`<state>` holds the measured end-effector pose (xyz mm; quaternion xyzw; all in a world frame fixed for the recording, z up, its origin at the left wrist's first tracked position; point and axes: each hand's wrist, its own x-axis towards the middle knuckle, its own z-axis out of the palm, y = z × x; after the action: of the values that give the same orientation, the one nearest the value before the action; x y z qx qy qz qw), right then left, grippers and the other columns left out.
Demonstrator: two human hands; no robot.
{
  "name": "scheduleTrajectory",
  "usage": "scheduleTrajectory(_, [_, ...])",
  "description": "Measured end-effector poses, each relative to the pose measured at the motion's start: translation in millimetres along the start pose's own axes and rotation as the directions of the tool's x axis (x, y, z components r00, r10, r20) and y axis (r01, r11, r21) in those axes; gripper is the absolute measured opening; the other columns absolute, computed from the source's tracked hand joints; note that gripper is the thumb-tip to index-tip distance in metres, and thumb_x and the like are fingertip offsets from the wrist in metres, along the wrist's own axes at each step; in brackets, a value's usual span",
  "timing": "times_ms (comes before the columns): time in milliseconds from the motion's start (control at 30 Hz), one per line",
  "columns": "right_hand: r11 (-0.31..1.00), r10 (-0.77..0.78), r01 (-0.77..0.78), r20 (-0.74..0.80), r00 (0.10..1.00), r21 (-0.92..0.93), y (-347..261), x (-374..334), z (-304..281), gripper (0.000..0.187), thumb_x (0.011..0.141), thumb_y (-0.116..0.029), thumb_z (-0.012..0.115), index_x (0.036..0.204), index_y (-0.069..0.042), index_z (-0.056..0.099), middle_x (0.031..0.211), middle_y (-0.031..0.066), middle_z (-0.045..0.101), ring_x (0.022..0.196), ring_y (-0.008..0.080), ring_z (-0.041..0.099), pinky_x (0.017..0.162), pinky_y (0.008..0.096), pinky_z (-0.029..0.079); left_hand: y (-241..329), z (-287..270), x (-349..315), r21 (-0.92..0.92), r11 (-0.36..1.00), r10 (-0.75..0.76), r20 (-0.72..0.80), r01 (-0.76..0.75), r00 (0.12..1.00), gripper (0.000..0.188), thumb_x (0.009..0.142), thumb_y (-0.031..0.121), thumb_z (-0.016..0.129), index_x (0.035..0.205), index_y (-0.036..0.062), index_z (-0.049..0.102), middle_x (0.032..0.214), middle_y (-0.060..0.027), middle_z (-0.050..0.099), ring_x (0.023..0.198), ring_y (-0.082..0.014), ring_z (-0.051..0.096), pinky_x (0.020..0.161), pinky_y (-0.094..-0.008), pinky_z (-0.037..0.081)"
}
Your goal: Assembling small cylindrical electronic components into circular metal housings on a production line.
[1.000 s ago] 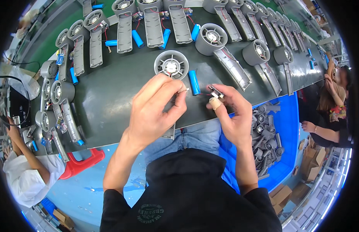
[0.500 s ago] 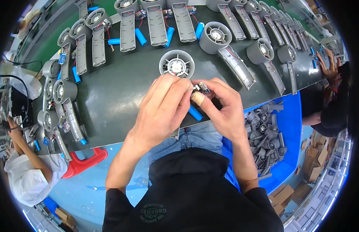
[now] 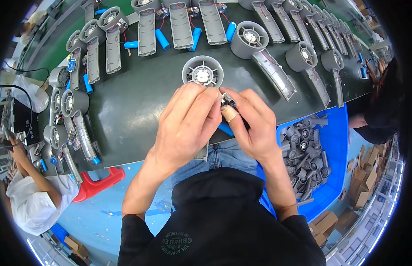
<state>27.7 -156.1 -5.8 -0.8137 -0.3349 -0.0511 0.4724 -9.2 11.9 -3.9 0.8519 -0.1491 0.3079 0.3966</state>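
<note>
My right hand (image 3: pixel 257 126) holds a small circuit board (image 3: pixel 228 101) between thumb and fingers, with a tan wrap around the thumb. My left hand (image 3: pixel 184 126) is closed in a pinch against the board's left side; whatever lies in its fingertips is hidden. Just beyond both hands stands a grey round fan housing (image 3: pixel 203 71) with a spoked centre. Its handle passes under my hands, and a grey end (image 3: pixel 202 154) shows at the table edge. A blue cylindrical battery (image 3: pixel 225 129) lies below the board, partly covered by my right hand.
Grey fan units with open handles (image 3: pixel 147 37) line the dark table (image 3: pixel 126 97), several with blue batteries (image 3: pixel 162 40). More units (image 3: pixel 271 73) stand to the right. A blue bin (image 3: pixel 334 177) of grey parts sits lower right, beside a red stool (image 3: pixel 99 184). A co-worker's arm (image 3: pixel 35 175) is at left.
The board has turned and sunk deeper between my fingers, so less of it shows. My right fingers have drawn slightly closer to the left hand. The blue battery is more covered.
</note>
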Motion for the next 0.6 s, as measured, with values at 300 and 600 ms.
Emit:
scheduleTrajectory(300, [0.983,-0.165,0.160,-0.065,0.984,-0.086,10.1,0.6,6.0,0.038,0.083,-0.007,0.072,0.118,0.005,0.065,0.085,0.0105,0.059,0.072,0.0276,0.059,0.065,0.0386,0.048,4.7,-5.3,5.4,0.045,0.999,0.028,0.037,-0.029,0.999,0.032,0.069,-0.011,0.073,0.099,-0.0037,0.062,0.088,-0.0124,0.057,0.077,-0.0292,0.060,0.067,-0.0380,0.051])
scheduleTrajectory(600, [0.982,-0.178,0.168,-0.139,0.974,-0.082,12.8,-0.8,11.7,0.040,0.081,-0.005,0.073,0.119,0.004,0.065,0.090,0.0113,0.063,0.075,0.0278,0.061,0.067,0.0371,0.049,3.9,0.2,4.6,0.050,0.998,0.048,-0.011,-0.047,0.999,0.030,0.067,-0.011,0.073,0.094,-0.0030,0.063,0.083,-0.0111,0.056,0.071,-0.0277,0.059,0.065,-0.0368,0.050])
